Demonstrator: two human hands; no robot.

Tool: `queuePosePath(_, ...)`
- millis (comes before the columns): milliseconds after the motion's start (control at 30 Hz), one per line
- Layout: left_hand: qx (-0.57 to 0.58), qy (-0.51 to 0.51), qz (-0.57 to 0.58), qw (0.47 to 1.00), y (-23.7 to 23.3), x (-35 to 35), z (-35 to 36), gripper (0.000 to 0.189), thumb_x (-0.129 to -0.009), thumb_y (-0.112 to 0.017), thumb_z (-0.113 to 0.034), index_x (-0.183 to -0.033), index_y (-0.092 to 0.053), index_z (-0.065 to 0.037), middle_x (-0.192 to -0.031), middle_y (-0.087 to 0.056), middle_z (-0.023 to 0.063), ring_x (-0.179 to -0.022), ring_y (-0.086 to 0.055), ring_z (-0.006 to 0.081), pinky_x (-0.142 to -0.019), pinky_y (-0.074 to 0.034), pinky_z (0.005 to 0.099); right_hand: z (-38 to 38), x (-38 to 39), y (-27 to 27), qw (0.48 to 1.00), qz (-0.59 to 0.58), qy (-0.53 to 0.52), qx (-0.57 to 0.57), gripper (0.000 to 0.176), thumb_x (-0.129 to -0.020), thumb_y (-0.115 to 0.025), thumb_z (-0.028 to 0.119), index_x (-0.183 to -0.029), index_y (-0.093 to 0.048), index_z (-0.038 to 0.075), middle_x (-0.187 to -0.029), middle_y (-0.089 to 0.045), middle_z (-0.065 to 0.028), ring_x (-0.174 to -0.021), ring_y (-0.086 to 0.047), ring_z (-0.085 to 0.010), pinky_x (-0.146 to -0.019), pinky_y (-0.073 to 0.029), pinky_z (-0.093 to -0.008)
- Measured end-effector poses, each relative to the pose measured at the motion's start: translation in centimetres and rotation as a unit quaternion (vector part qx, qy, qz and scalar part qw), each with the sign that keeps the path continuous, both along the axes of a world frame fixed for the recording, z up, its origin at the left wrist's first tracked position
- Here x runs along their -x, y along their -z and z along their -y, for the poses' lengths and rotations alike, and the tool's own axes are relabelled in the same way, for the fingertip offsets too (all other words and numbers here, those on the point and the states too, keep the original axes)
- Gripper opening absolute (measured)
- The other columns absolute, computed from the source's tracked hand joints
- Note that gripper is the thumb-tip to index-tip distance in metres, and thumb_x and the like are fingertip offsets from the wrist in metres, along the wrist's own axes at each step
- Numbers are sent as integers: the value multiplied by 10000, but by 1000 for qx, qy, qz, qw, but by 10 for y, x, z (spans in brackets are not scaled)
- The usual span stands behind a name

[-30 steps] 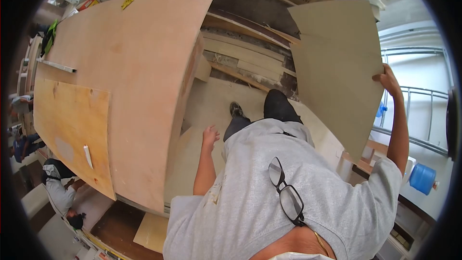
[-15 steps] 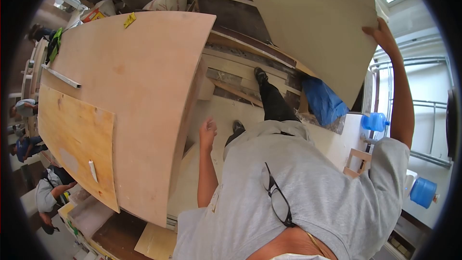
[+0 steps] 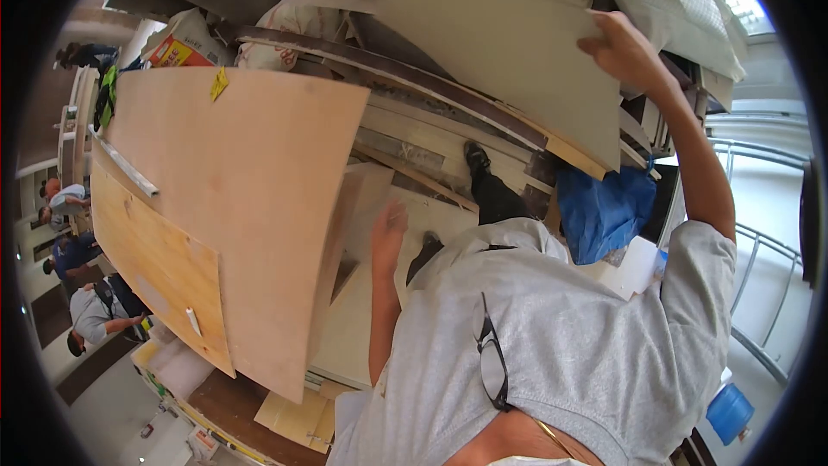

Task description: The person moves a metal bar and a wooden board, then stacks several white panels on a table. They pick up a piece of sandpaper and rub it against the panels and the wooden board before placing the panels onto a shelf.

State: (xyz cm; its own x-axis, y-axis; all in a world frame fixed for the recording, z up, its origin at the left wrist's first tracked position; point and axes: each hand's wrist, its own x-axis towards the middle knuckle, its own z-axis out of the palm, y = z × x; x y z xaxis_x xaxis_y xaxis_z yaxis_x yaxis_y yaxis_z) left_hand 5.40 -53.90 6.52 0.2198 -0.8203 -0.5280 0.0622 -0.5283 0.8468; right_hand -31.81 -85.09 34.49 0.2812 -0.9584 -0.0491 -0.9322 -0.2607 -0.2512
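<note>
My right hand is raised at the upper right, its fingers closed at the edge of a large pale board. The board leans at a slant over other sheets and scraps. My left hand hangs beside my body, a little blurred, fingers loosely extended and nothing visible in them. Nearest to it is the edge of a large pinkish plywood sheet on the left. On that sheet lie a smaller yellowish plywood piece and a yellow scrap.
A blue plastic bag hangs below the pale board, near my leg. Long wood strips lie by my foot. White sacking is behind my right hand. Several people, one in a grey shirt, are at far left. A blue water jug stands lower right.
My right hand and the pale board have shifted left in view, uncovering white sacking at the upper right. My left hand has moved slightly right. The whole view has shifted too.
</note>
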Motion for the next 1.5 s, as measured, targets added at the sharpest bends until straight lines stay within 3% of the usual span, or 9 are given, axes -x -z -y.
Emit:
queuePosePath(133,51,55,33,997,-50,47,108,455,-958,-596,-136,-1400,-517,-62,-1277,-614,116,-1125,-596,205,-953,-488,321,41,1,5,993,49,-89,-65,479,-822,-615,110,-1293,-604,24,-1183,-638,-255,-1164,-575,-406,-1009,-453,-431)
queuePosePath(300,79,113,64,988,-63,84,199,415,-965,-598,-114,-1374,-538,-72,-1252,-626,92,-1117,-597,183,-954,-483,317,64,0,-5,987,47,-125,-88,509,-784,-565,20,-1288,-623,73,-1022,-664,-273,-974,-632,-436,-840,-511,-474)
queuePosePath(367,117,67,-92,987,-46,92,221,410,-958,-613,-104,-1363,-548,-84,-1228,-631,76,-1090,-597,155,-941,-486,308,68,9,1,982,43,-156,-93,536,-767,-553,-10,-1291,-624,81,-1023,-662,-274,-936,-635,-439,-811,-516,-484)
queuePosePath(433,88,73,-94,989,-62,102,243,413,-953,-610,-89,-1361,-551,-90,-1217,-632,69,-1074,-599,143,-922,-495,304,78,12,-2,980,47,-167,-99,560,-754,-548,-27,-1296,-624,94,-1029,-664,-267,-928,-634,-438,-808,-516,-489)
queuePosePath(867,3,83,-43,996,-39,110,218,396,-954,-605,-128,-1345,-571,-78,-1185,-639,72,-1010,-610,148,-852,-509,291,101,32,41,976,62,-171,-121,528,-822,-548,-17,-1332,-591,115,-1201,-652,-200,-1067,-622,-403,-889,-514,-455)
queuePosePath(1167,-55,6,-250,967,-54,118,214,431,-952,-621,-163,-1356,-530,-46,-1223,-626,106,-1057,-621,186,-879,-550,358,102,23,84,971,91,-195,-100,565,-815,-523,-23,-1350,-566,152,-1213,-660,-163,-1053,-633,-393,-876,-527,-461)
queuePosePath(1267,-10,-17,-311,950,-68,107,256,497,-947,-667,-242,-1392,-506,-89,-1250,-603,84,-1068,-618,197,-851,-568,372,104,24,103,971,88,-201,-97,550,-831,-549,-5,-1356,-562,159,-1212,-662,-161,-1039,-638,-397,-860,-534,-457)
queuePosePath(1367,39,-5,-247,968,-75,101,300,554,-991,-585,-397,-1430,-451,-88,-1299,-577,113,-1115,-607,253,-863,-578,420,106,27,131,970,71,-218,-75,587,-794,-544,-11,-1352,-562,170,-1214,-671,-130,-980,-661,-383,-801,-547,-455)
queuePosePath(1500,69,-67,-469,878,-116,95,345,737,-967,-444,-643,-1419,-441,-60,-1327,-554,152,-1194,-549,335,-1000,-480,500,107,31,159,964,51,-252,-70,658,-739,-558,-16,-1366,-541,182,-1220,-673,-94,-899,-684,-354,-743,-561,-437)
